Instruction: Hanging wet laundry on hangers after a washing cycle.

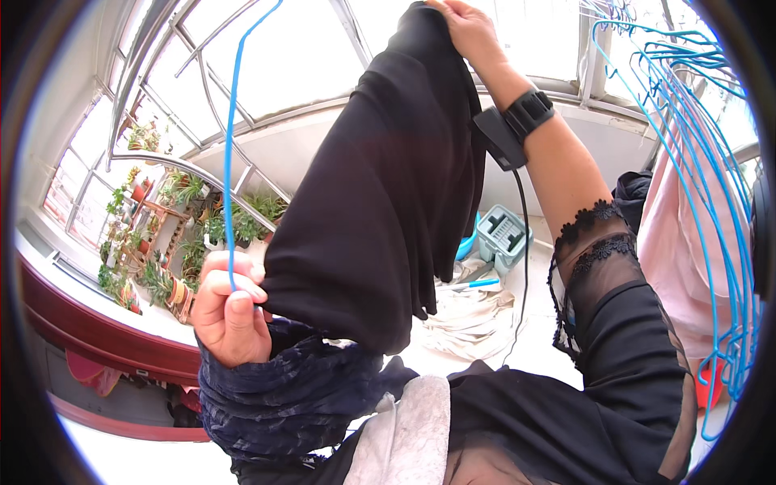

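A black garment [388, 176] hangs stretched between my two hands in front of me. High at the top of the view, my right hand [471, 30] grips its upper edge. My left hand [233, 309], lower and to the left, pinches the garment's near edge. Those same fingers also hold a blue coated wire [228, 145], which looks like part of a clothes hanger and rises out of the top of the view. Crinkled dark blue cloth [285, 388] covers my left forearm; I cannot tell whether it is a sleeve or draped there.
Several blue wire hangers [697, 157] hang at the right beside a pale pink cloth [679, 242]. A grey-green mop bucket [504, 233] and crumpled beige cloth [473, 321] are on the floor. Metal rails [176, 160] and potted plants [182, 188] are to the left. A black cable [526, 254] trails from my right wrist's device [503, 139].
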Tool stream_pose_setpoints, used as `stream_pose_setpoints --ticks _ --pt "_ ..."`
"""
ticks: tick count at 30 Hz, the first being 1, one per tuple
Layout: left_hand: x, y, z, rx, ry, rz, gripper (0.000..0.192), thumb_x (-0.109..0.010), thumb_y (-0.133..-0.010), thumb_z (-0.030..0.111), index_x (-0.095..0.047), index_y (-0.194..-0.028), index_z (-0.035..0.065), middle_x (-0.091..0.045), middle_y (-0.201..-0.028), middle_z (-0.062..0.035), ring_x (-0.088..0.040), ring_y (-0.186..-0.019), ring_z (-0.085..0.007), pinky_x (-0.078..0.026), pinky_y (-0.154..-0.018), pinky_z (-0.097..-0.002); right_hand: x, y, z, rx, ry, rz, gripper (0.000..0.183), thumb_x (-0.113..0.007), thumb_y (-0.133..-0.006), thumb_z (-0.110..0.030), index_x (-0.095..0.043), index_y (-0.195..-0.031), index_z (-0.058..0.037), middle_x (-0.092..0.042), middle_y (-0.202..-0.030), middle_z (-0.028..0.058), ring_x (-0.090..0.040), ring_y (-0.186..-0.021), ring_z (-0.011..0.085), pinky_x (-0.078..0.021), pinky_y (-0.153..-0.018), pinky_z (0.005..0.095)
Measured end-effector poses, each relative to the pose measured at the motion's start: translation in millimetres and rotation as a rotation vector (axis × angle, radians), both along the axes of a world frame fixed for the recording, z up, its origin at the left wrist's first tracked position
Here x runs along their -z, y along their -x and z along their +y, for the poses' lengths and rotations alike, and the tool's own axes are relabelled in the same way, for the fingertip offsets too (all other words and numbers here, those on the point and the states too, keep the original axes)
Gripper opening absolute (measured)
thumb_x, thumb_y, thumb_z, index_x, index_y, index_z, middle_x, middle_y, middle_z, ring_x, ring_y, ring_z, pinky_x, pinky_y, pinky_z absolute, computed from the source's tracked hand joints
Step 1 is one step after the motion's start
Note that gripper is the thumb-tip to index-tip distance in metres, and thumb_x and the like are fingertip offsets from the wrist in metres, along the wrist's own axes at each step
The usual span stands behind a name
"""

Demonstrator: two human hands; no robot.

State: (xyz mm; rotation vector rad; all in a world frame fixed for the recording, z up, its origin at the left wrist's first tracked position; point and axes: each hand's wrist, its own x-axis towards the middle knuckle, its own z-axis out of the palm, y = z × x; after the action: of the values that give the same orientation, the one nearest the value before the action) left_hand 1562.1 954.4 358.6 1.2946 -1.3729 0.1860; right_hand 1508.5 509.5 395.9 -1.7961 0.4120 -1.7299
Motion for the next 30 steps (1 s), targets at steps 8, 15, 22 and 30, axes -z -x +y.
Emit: stream_pose_setpoints --ticks 8,15,22,30 --pt "-28 5 7 0.160 -0.107 0.089 0.026 -0.049 -0.098 0.028 -0.051 -0.091 0.0039 -0.056 -0.088 -0.0118 -0.051 -0.080 -0.0173 -0.040 -0.077 -0.0297 30 -23 42 -0.415 -0.152 0.049 0.041 -0.056 -0.098 -0.032 -0.059 -0.126 -0.0022 -0.060 -0.082 0.0009 -0.050 -0.071 0.0066 -0.0429 -0.064 0.0243" --pt "-40 -38 32 -0.299 0.111 -0.027 0.023 -0.038 -0.104 0.022 -0.047 -0.090 0.0060 -0.043 -0.079 -0.0015 -0.037 -0.071 -0.0079 -0.032 -0.064 -0.0220 5 -52 82 -0.530 -0.122 0.438 0.045 -0.058 -0.097 -0.027 -0.053 -0.130 0.0041 -0.067 -0.097 0.0080 -0.059 -0.085 0.0117 -0.0487 -0.076 0.0253" --pt "-47 -213 87 -0.560 0.342 -0.068 0.028 -0.045 -0.105 0.024 -0.050 -0.084 0.0061 -0.044 -0.076 0.0015 -0.040 -0.071 -0.0085 -0.036 -0.065 -0.0238 33 -84 122 -0.582 -0.068 0.523 0.061 -0.066 -0.090 -0.030 -0.044 -0.141 -0.0068 -0.065 -0.112 0.0090 -0.062 -0.095 0.0145 -0.0522 -0.073 0.0290" --pt "-49 -375 161 -0.823 0.319 -0.168 0.030 -0.045 -0.104 0.026 -0.049 -0.081 0.0066 -0.045 -0.074 0.0020 -0.041 -0.070 -0.0100 -0.038 -0.067 -0.0253 117 -34 145 -0.679 -0.322 0.587 0.057 -0.065 -0.094 -0.024 -0.042 -0.144 -0.0130 -0.060 -0.118 0.0060 -0.057 -0.091 0.0086 -0.0504 -0.074 0.0242"
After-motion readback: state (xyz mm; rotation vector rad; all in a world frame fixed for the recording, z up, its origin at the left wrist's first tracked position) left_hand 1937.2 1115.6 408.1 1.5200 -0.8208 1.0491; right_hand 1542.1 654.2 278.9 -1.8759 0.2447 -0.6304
